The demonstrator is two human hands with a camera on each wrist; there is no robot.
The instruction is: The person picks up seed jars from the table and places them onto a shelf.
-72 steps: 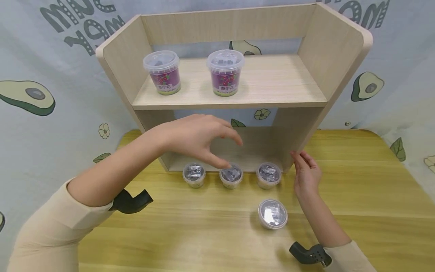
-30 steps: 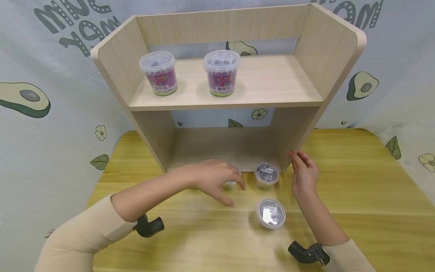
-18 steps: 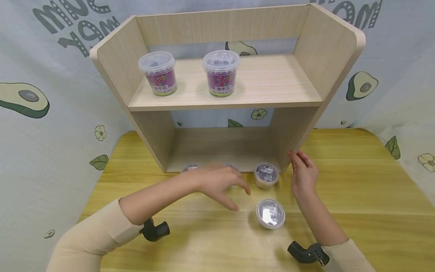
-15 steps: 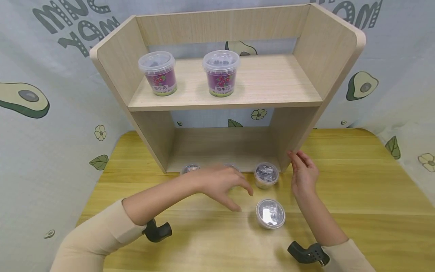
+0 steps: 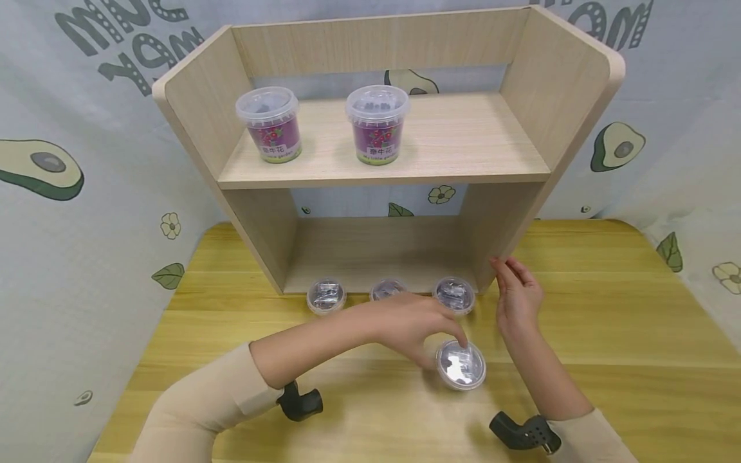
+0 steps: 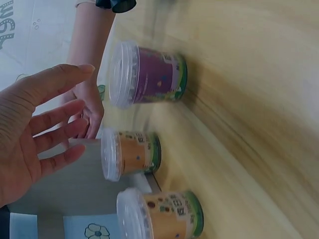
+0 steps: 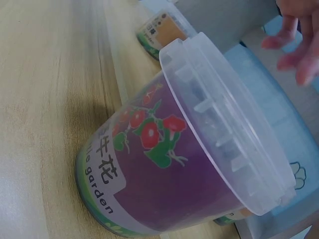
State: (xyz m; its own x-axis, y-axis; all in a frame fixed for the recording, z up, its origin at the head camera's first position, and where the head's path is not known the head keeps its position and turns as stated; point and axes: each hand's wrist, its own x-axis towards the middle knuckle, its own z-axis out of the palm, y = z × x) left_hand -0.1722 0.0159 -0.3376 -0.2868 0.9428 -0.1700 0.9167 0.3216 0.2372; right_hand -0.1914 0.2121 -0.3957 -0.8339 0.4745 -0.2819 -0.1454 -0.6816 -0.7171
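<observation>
A purple flower-printed plastic cup point(image 5: 461, 364) with a clear lid stands upright on the table; its label shows large in the right wrist view. My left hand point(image 5: 413, 325) hovers at its lid, thumb and fingers spread apart around its near-left side. Thumb and fingers reach toward the same cup point(image 6: 157, 74) in the left wrist view, with a gap before the lid. My right hand point(image 5: 519, 299) holds the front edge of the wooden shelf's point(image 5: 384, 182) right side panel. Three orange-labelled cups stand in a row along the shelf's front, including the right one point(image 5: 454, 294).
Two more purple cups, one at the left point(image 5: 271, 125) and one nearer the middle point(image 5: 378, 125), stand on the upper shelf board. The wooden table point(image 5: 625, 308) runs out to both sides. A patterned cloth point(image 5: 104, 257) hangs behind the shelf.
My left hand has come down from in front of the shelf's lower compartment and moved right to the purple cup on the table. My right hand has stayed at the side panel.
</observation>
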